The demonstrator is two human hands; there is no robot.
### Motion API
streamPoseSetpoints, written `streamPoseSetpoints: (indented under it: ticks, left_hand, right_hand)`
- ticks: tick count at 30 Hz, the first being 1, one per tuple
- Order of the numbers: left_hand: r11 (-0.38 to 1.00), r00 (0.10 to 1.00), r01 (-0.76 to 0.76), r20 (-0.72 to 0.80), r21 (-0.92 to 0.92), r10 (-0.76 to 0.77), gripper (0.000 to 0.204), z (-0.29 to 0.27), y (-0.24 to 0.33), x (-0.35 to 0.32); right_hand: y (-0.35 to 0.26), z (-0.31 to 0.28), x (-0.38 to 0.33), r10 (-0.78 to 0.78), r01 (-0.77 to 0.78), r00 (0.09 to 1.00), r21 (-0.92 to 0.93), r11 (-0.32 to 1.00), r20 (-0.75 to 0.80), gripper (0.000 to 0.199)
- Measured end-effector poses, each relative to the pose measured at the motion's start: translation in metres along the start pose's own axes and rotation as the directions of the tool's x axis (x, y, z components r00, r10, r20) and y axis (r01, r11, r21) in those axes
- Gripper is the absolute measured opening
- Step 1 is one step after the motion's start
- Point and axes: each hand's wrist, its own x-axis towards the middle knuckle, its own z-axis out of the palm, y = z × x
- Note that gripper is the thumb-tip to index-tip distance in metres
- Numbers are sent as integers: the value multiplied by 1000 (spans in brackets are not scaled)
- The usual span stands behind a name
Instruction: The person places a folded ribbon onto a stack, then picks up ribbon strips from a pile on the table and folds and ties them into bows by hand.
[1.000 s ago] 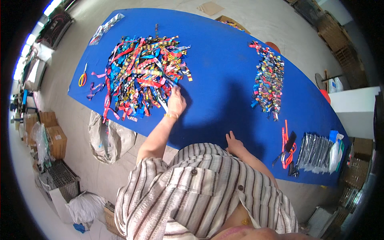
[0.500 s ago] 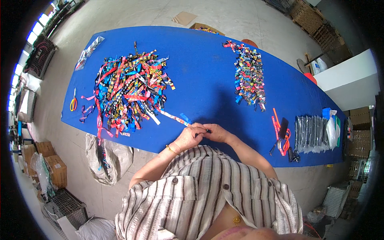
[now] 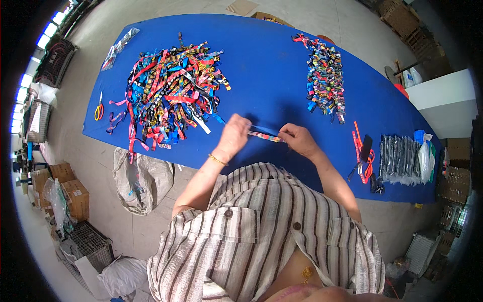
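A short multicoloured ribbon strip (image 3: 265, 136) is stretched between both hands just above the blue table (image 3: 266, 70). My left hand (image 3: 233, 135) pinches its left end and my right hand (image 3: 298, 139) pinches its right end. A big loose heap of coloured ribbon strips (image 3: 168, 90) lies on the table to the left of my left hand. A narrower, tidier pile of folded strips (image 3: 326, 75) lies further off, beyond my right hand.
Yellow-handled scissors (image 3: 98, 111) rest near the table's left end. At the right end are red strips (image 3: 360, 151), a dark object and a stack of clear plastic bags (image 3: 402, 158). A grey sack (image 3: 141, 178) sits on the floor below the table; boxes and crates stand at left.
My left hand pulled one strip out of the big heap and brought it toward me. My right hand came up from the table edge and took the other end.
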Motion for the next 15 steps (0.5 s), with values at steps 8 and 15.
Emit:
streamPoseSetpoints:
  ticks: [8, 15]
  left_hand:
    - [947, 924, 312, -255, 75, -284, 12, -59, -99, 4]
    - [884, 883, 466, -75, 27, -463, 19, -37, -92, 13]
  right_hand:
    - [20, -40, -10, 120, -110, 991, 142, 984, -66, 17]
    - [82, -62, -11, -37, -6, 936, -122, 993, -350, 17]
